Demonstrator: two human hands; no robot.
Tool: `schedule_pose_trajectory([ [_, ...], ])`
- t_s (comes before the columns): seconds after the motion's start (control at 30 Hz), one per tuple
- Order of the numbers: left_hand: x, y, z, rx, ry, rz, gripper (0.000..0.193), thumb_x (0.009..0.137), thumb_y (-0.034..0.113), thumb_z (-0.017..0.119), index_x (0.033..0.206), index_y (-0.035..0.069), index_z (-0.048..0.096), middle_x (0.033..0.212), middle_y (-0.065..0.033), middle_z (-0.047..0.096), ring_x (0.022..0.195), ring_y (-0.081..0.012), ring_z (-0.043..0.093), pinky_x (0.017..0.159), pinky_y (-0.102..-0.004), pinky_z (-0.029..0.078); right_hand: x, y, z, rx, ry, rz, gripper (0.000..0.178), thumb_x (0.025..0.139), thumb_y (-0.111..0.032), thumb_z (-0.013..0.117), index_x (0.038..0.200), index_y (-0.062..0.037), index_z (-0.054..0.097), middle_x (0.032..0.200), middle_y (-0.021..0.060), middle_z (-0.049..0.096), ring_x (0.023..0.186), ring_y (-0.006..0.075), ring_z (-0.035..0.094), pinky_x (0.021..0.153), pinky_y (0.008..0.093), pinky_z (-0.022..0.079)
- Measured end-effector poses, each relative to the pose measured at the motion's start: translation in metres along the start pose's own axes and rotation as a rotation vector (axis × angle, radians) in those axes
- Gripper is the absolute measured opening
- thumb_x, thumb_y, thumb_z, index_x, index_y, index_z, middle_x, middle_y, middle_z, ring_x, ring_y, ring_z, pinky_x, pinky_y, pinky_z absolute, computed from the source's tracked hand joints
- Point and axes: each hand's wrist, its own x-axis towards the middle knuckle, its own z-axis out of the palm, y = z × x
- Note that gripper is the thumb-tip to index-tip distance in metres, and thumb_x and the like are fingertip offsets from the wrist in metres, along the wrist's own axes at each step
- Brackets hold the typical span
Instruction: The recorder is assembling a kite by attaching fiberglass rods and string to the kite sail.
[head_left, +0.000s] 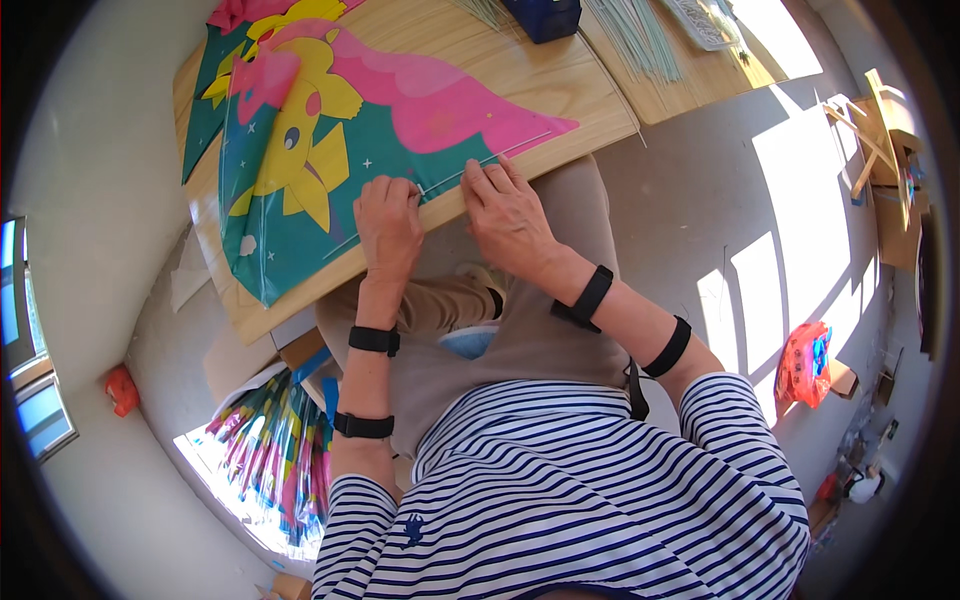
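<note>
A printed kite sheet [375, 138] in green, pink and yellow with a cartoon figure lies on the wooden table, its near edge along the table edge. A thin white rod [527, 144] runs along that near edge. My left hand [390, 228] is closed, thumb and fingers pinched at the rod beside a small white piece [421, 190]. My right hand [508, 212] is closed too, its bent fingers pressed on the rod further right; the fingertips are partly hidden. Another stretch of thin white rod [340, 248] shows left of my left hand.
On the table [590, 135], a dark blue box [543, 18], bundled thin rods [635, 38] and a clear tray [700, 22] stand at the back. Folded printed sheets [268, 455] hang low at left. A red plastic bag [803, 365] and wooden frame [868, 140] are at right.
</note>
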Motion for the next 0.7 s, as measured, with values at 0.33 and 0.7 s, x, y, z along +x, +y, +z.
schedule_pose_trajectory([
  [0.33,-0.0014,-0.0018,0.0009,0.019,-0.009,-0.011,0.010,0.078,0.002,0.066,0.084,0.007,0.059,0.083,-0.0095,0.056,0.085,-0.0313,0.055,0.073,-0.0426,0.042,-0.0017,0.0005,-0.0005,0.032,-0.016,0.018,0.050,0.074,-0.005,0.062,0.120,0.0133,0.057,0.128,0.0232,0.050,0.114,0.0344,0.050,0.106,0.0457,0.039],
  [0.7,-0.0023,-0.0019,-0.0001,0.008,-0.011,-0.010,0.009,0.079,0.002,0.065,0.085,0.007,0.059,0.084,-0.0098,0.056,0.086,-0.0315,0.055,0.074,-0.0428,0.041,-0.0008,-0.0002,-0.0012,0.032,-0.023,0.015,0.047,0.074,-0.004,0.062,0.117,0.0139,0.058,0.128,0.0236,0.050,0.113,0.0358,0.050,0.104,0.0459,0.041],
])
